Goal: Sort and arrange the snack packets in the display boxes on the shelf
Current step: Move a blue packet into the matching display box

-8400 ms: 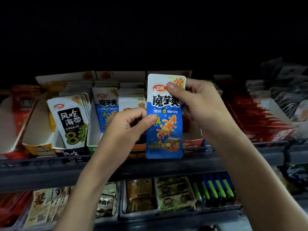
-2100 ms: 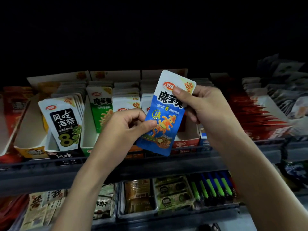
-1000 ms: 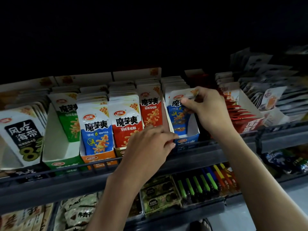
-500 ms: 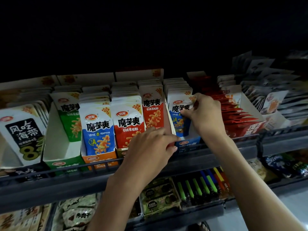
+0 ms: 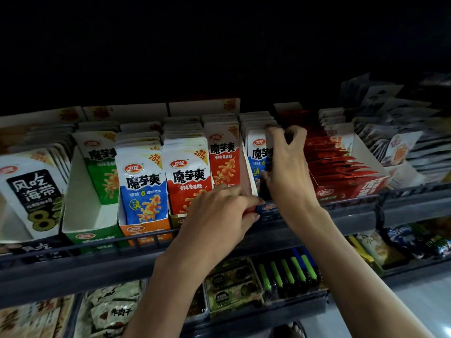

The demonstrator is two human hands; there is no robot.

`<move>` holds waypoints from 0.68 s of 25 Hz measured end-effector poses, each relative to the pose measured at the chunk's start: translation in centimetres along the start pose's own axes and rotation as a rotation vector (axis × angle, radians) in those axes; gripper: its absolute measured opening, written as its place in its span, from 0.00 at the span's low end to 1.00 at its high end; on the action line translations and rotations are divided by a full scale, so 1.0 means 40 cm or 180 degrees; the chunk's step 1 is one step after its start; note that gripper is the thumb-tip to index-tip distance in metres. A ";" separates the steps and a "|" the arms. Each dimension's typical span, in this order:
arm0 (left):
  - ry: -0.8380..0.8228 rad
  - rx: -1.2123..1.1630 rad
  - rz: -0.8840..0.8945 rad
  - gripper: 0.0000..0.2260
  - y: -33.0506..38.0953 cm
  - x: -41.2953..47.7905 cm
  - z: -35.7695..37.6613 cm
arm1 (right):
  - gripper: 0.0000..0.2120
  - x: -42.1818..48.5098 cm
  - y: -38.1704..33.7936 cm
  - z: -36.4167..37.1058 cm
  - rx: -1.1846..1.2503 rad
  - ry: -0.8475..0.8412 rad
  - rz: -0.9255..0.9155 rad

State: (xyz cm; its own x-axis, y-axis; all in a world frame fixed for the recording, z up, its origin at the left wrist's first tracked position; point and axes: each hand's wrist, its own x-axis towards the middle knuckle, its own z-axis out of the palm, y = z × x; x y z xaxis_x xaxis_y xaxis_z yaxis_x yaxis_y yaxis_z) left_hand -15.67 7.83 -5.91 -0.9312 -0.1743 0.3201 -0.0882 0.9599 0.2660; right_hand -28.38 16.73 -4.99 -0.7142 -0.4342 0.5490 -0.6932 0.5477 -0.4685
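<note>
Blue packet (image 5: 256,154) now down in the blue display box (image 5: 268,207), upright at the front of its row, 3 o'clock of the red packets (image 5: 223,154). Right hand (image 5: 286,167) pinches it, thumb low, fingers over top. Left hand (image 5: 219,213) at its 7 o'clock, fingers curled against box fronts; can't tell if gripping.

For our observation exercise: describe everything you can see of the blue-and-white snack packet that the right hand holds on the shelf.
The glossy blue-and-white snack packet has a white top with a red oval logo and black characters, and a blue lower part. It stands upright at the front of a row of like packets in a blue-fronted cardboard box. The right hand grips its right side, hiding that half.
</note>
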 end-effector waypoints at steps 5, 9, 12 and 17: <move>-0.0022 -0.0001 -0.0002 0.16 -0.001 0.001 0.001 | 0.39 0.005 0.009 0.010 -0.0006 -0.0025 -0.0018; -0.0064 -0.0035 -0.0022 0.16 0.000 0.001 -0.001 | 0.41 0.000 0.013 0.006 0.0020 -0.0028 -0.0048; -0.0096 -0.0047 -0.0034 0.16 0.002 0.000 -0.005 | 0.38 -0.002 0.010 0.004 0.0062 -0.0016 -0.0058; -0.0137 -0.0037 -0.0028 0.17 0.003 -0.002 -0.010 | 0.36 0.002 0.017 0.003 0.0066 -0.0069 -0.0147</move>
State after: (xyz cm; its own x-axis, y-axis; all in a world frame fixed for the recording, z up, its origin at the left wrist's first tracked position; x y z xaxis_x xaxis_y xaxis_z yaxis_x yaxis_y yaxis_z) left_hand -15.46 7.88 -5.53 -0.9448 -0.1728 0.2784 -0.0925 0.9557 0.2794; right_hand -28.94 16.98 -5.34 -0.6830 -0.4743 0.5554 -0.7273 0.5119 -0.4572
